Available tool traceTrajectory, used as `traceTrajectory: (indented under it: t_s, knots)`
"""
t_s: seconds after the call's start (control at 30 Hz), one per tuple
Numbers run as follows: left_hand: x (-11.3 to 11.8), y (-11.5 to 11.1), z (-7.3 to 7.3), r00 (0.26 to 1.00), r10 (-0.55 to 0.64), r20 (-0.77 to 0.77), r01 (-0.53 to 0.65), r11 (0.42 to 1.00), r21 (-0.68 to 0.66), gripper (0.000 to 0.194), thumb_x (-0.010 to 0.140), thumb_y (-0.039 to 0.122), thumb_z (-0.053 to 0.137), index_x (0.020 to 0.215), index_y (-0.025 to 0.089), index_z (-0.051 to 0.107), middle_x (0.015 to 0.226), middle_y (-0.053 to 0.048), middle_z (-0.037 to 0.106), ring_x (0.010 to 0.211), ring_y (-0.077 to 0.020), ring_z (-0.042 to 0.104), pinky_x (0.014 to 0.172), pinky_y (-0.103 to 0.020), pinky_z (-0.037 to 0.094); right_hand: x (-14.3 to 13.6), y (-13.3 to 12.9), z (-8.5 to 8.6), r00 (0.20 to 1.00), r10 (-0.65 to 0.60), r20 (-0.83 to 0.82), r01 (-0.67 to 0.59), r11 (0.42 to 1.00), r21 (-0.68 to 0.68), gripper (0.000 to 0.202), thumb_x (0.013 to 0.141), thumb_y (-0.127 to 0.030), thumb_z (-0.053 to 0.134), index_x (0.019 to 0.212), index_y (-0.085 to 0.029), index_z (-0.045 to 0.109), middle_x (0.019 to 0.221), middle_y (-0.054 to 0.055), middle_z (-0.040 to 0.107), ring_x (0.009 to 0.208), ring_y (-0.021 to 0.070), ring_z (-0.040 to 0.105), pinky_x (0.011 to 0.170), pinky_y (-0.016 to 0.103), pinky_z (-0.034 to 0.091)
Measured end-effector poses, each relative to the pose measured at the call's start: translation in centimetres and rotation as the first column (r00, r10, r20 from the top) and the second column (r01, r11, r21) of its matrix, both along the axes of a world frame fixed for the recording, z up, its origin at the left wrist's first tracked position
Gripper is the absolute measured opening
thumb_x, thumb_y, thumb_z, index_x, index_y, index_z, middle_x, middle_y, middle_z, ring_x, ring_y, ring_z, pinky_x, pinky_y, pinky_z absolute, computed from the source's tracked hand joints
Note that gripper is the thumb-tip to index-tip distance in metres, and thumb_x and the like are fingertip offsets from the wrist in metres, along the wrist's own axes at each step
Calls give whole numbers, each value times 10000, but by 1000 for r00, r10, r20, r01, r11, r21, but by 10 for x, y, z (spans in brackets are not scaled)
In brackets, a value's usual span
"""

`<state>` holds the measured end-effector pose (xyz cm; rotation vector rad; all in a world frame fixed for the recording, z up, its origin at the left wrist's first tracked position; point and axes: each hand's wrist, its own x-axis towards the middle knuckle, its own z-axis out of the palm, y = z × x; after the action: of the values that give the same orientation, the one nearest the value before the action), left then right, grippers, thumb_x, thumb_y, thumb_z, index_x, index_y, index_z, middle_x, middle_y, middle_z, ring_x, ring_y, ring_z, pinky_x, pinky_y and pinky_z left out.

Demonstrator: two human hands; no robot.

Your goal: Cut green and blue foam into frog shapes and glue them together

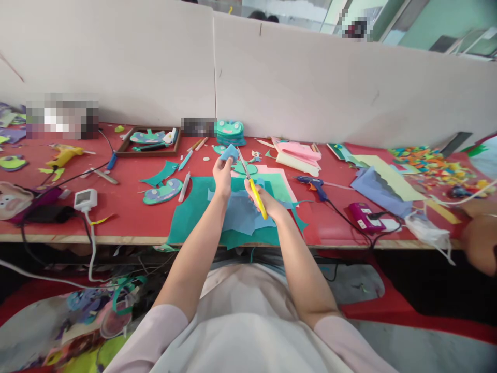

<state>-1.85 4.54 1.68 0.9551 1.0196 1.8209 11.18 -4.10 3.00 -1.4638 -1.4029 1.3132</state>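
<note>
My left hand (222,177) pinches a small piece of blue felt (230,152) above the table. Wrapped around the yellow handles of a pair of scissors (256,197) is my right hand (264,201). The scissor blades point up and away from me, their tips close beside the blue piece; whether they touch it I cannot tell. Below both hands lie a larger cut blue sheet (243,215) and a teal felt sheet (194,207). A teal cut-out shape (245,168) rests just beyond the scissors.
A stack of teal frog faces (230,133) stands near the white partition (155,67). Left are a brown tray (174,147), a purple-eyed teal piece (163,191) and a yellow glue gun (66,154). Right are a blue glue gun (313,184), a purple power strip (365,217) and colourful scraps (427,160).
</note>
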Motion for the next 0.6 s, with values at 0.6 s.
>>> traceTrajectory:
  t_s: [0.6]
  knots:
    - [8, -12, 9, 993, -70, -96, 76, 996, 51, 181, 736, 379, 629, 791, 211, 590, 760, 1, 606, 704, -122, 604, 630, -242, 467, -2, -12, -19, 977, 11, -214, -23, 998, -53, 353, 798, -560, 556, 874, -217, 589, 526, -32, 444, 399, 107, 421, 331, 240, 325]
